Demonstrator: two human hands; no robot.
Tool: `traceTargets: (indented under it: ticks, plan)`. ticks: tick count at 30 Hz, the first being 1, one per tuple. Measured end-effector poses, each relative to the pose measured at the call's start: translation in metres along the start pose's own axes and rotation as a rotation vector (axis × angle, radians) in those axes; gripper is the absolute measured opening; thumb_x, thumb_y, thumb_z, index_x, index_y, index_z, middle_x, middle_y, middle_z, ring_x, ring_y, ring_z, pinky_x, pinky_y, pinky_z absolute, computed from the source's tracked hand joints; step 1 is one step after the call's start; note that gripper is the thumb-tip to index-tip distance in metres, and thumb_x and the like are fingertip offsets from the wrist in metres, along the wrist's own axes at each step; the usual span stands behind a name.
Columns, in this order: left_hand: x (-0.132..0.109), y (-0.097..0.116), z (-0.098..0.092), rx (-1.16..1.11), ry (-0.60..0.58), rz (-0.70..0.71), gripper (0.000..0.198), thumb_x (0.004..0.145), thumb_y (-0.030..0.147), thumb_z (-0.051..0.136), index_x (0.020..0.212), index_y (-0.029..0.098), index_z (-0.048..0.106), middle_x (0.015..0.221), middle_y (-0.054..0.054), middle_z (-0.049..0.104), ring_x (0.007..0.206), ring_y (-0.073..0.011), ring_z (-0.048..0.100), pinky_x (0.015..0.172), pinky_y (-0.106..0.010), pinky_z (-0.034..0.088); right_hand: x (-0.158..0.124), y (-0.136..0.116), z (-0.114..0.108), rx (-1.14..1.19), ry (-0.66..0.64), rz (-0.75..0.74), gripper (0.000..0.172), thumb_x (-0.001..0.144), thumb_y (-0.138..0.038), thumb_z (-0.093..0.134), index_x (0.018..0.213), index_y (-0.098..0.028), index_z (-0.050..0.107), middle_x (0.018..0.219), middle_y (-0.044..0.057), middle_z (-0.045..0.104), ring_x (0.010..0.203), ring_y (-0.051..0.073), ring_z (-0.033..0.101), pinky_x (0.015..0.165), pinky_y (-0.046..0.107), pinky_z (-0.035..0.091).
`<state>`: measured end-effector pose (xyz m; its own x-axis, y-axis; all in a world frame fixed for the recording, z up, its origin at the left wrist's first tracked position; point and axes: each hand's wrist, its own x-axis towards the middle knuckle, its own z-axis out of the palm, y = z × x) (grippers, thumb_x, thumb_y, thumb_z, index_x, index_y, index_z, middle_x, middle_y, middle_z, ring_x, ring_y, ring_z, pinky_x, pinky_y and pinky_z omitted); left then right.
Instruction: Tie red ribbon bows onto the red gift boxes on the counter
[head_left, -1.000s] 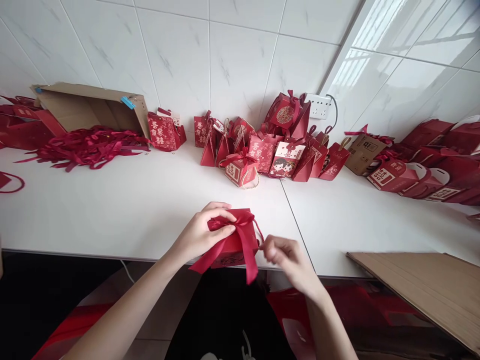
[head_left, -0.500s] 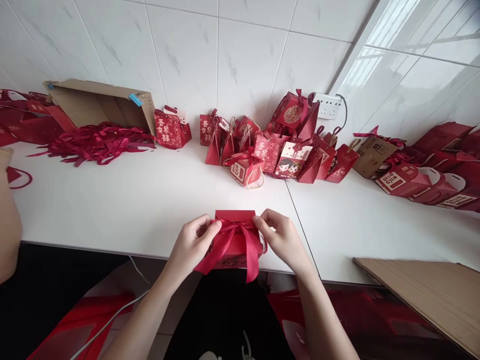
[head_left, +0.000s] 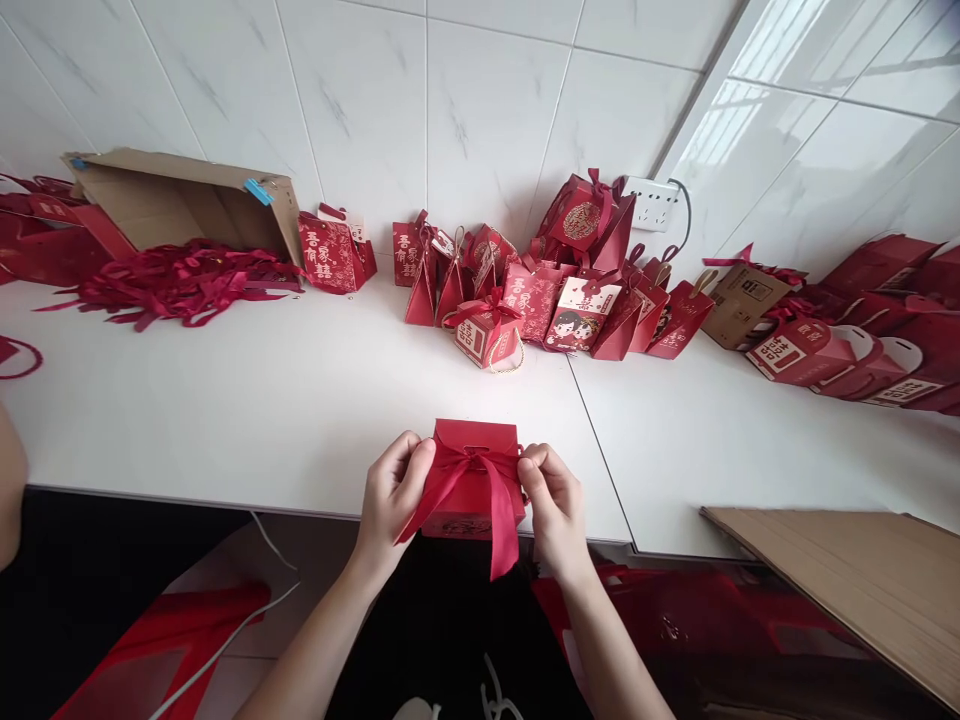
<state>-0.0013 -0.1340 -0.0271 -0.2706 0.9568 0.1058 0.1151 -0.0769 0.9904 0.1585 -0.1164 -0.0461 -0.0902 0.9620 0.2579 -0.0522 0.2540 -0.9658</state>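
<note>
Evenly pinched: one bow between two hands

The left hand [head_left: 394, 490] grips the red ribbon [head_left: 505, 520] between thumb and curled fingers, at the bow's left end; the right hand [head_left: 555, 500] matches it at the other end, thumb on top, though its fingertips partly hide what they grasp. Such opposed grips probably keep the pull even across the knot. Directly between the hands sits the red box [head_left: 471, 497], at the table [head_left: 322, 400] edge nearest the person, perhaps so both forearms reach it comfortably. The ribbon's two tails hang loose down its near side, below the hands.

Beyond the hands stands a cluster of gift boxes [head_left: 531, 303], seemingly set back to leave working room. Far left of the left hand, a ribbon pile [head_left: 184, 280] spills from a tipped carton [head_left: 202, 190], its opening turned outward, presumably for easy reach. Right of the right hand lies a cardboard sheet [head_left: 840, 560].
</note>
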Motion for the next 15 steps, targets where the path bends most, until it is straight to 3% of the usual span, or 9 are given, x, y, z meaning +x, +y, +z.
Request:
traceTargets:
  ticks: [5, 10, 15]
  plan:
    - [0.004, -0.001, -0.002, 0.001, -0.032, -0.018, 0.039, 0.085, 0.042, 0.046, 0.059, 0.021, 0.026, 0.057, 0.006, 0.023, 0.051, -0.0089, 0.025, 0.047, -0.021, 0.026, 0.003, 0.001, -0.002, 0.053, -0.005, 0.035, 0.037, 0.089, -0.047, 0.049, 0.065, -0.021, 0.037, 0.061, -0.005, 0.036, 0.055, 0.01, 0.033, 0.052, 0.023, 0.033]
    - [0.006, 0.008, -0.02, 0.073, -0.242, -0.103, 0.039, 0.083, 0.053, 0.041, 0.061, 0.021, 0.032, 0.058, 0.004, 0.032, 0.054, -0.0115, 0.032, 0.05, -0.024, 0.029, -0.006, -0.024, -0.023, -0.165, -0.104, 0.092, 0.051, 0.088, -0.061, 0.039, 0.059, -0.02, 0.042, 0.056, -0.003, 0.037, 0.054, 0.011, 0.036, 0.053, 0.024, 0.032]
    - [-0.011, 0.023, -0.043, 0.274, -0.393, -0.205, 0.047, 0.083, 0.062, 0.038, 0.062, 0.021, 0.029, 0.061, 0.004, 0.026, 0.055, -0.0121, 0.027, 0.05, -0.025, 0.026, -0.026, -0.047, -0.03, -0.395, -0.354, 0.348, 0.054, 0.089, -0.06, 0.04, 0.058, -0.017, 0.051, 0.048, -0.004, 0.037, 0.046, 0.009, 0.032, 0.046, 0.024, 0.024]
